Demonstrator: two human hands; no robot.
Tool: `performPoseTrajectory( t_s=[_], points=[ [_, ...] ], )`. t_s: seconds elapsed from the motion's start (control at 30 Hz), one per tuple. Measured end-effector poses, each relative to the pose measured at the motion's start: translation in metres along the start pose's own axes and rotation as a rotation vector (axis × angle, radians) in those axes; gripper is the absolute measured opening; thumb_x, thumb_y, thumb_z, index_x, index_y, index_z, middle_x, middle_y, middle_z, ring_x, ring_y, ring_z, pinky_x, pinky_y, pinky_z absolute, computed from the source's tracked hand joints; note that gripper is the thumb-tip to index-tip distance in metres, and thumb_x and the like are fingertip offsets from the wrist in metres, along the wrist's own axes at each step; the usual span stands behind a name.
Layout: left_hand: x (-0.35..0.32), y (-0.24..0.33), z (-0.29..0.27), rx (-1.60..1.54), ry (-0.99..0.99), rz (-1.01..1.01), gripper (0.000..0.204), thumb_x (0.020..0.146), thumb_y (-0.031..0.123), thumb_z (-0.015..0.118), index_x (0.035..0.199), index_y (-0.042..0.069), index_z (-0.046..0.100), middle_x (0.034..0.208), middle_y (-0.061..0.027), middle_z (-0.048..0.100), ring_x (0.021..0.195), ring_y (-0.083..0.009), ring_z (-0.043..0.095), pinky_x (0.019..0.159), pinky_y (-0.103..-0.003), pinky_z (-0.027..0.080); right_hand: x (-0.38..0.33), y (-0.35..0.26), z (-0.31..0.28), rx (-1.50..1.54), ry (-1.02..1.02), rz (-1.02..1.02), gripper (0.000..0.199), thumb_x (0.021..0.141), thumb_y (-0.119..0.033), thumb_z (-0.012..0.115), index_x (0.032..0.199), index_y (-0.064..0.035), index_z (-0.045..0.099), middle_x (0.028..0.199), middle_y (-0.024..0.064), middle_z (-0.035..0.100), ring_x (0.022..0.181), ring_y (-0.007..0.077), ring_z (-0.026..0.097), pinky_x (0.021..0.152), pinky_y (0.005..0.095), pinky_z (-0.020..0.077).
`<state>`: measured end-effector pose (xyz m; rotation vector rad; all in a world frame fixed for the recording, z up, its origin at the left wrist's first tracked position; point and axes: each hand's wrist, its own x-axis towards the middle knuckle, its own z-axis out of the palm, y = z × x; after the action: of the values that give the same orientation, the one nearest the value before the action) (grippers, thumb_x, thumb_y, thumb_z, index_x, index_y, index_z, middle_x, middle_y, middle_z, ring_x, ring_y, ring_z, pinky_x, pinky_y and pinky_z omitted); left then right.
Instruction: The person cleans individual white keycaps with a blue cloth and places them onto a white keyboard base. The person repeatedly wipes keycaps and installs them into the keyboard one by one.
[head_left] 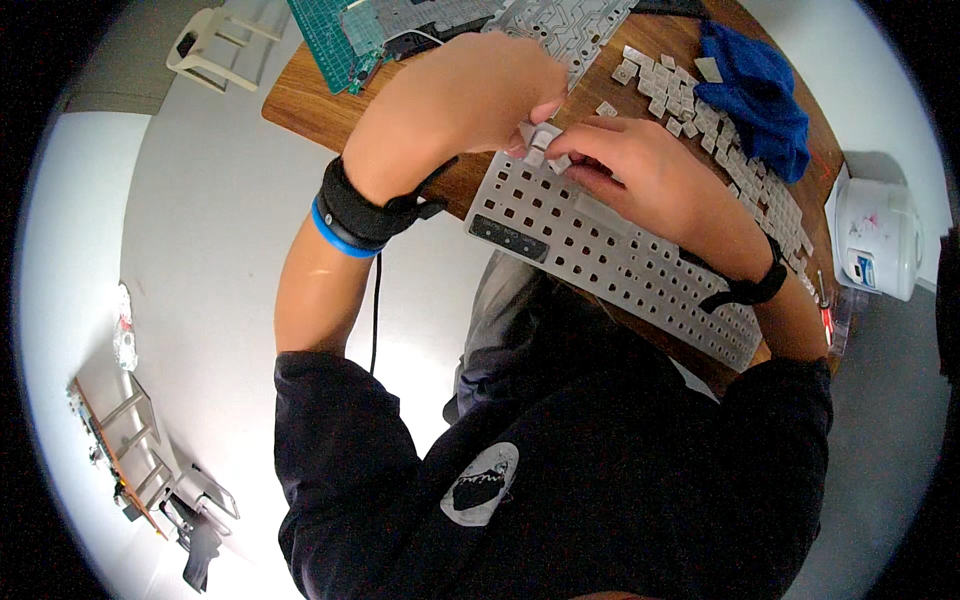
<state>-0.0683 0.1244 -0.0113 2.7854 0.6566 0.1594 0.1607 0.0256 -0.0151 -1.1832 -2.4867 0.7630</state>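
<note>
A light grey keyboard plate (600,245) with rows of square holes lies at a slant along the table's near edge. Over its far left corner both hands meet at a small pale keycap (541,141). My left hand (505,95) comes in from the left, its thumb and fingers pinched on the keycap; the back of the hand hides most of the fingers. From the right, my right hand (640,170) has its thumb and curled fingertips closed at the keycap's other side, just above the plate. A dark strip (508,238) sits at the plate's near left end.
Many loose pale keycaps (745,165) spread along the table's right side, by a crumpled blue cloth (765,95). At the back lie a green cutting mat (318,45) and a sheet with circuit traces (590,35). A white bucket (878,235) stands right, near a red-handled tool (827,322).
</note>
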Motion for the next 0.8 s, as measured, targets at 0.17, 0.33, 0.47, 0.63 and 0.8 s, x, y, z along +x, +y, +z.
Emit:
performPoseTrajectory(
  t_s=[0.17,0.33,0.47,0.63,0.8],
  points=[
    [-0.016,0.008,0.005,-0.007,0.056,-0.017,0.026,0.080,0.013,0.089,0.101,0.009,0.074,0.100,-0.0130,0.077,0.099,-0.0387,0.075,0.083,-0.050,0.058,0.000,-0.005,-0.001,-0.017,0.055,-0.045,0.020,0.098,-0.014,0.072,0.115,-0.0055,0.067,0.111,0.0180,0.069,0.101,0.0419,0.070,0.086,0.0519,0.0574],
    [-0.019,0.004,0.006,0.000,0.066,0.080,0.026,0.083,0.010,0.085,0.107,0.006,0.075,0.109,-0.0130,0.076,0.103,-0.0389,0.074,0.089,-0.049,0.059,0.002,-0.006,-0.004,-0.016,0.024,-0.029,0.022,0.096,-0.014,0.074,0.115,-0.0051,0.066,0.113,0.0171,0.066,0.103,0.0424,0.069,0.087,0.0511,0.0576],
    [-0.019,0.008,0.002,0.001,0.059,0.135,0.028,0.082,0.008,0.085,0.108,0.004,0.076,0.111,-0.0141,0.075,0.106,-0.0397,0.073,0.091,-0.050,0.059,0.004,-0.005,-0.003,-0.006,0.044,-0.084,0.023,0.096,-0.012,0.074,0.115,-0.0046,0.064,0.112,0.0179,0.066,0.104,0.0433,0.069,0.088,0.0522,0.0570],
    [-0.017,0.011,-0.004,-0.027,-0.028,0.119,0.032,0.078,0.009,0.088,0.108,0.003,0.077,0.108,-0.0155,0.074,0.106,-0.0408,0.072,0.092,-0.048,0.059,0.006,-0.002,-0.003,-0.058,0.016,-0.145,0.023,0.095,-0.011,0.073,0.114,-0.0031,0.063,0.111,0.0193,0.067,0.104,0.0443,0.069,0.087,0.0533,0.0568],
    [-0.013,0.009,-0.003,-0.018,-0.056,0.131,0.029,0.078,0.007,0.087,0.104,0.000,0.077,0.105,-0.0176,0.075,0.107,-0.0412,0.072,0.092,-0.048,0.058,0.009,-0.003,-0.003,-0.094,-0.011,-0.173,0.020,0.095,-0.007,0.072,0.112,-0.0023,0.066,0.112,0.0191,0.069,0.104,0.0427,0.071,0.088,0.0494,0.0580]
  ],
)
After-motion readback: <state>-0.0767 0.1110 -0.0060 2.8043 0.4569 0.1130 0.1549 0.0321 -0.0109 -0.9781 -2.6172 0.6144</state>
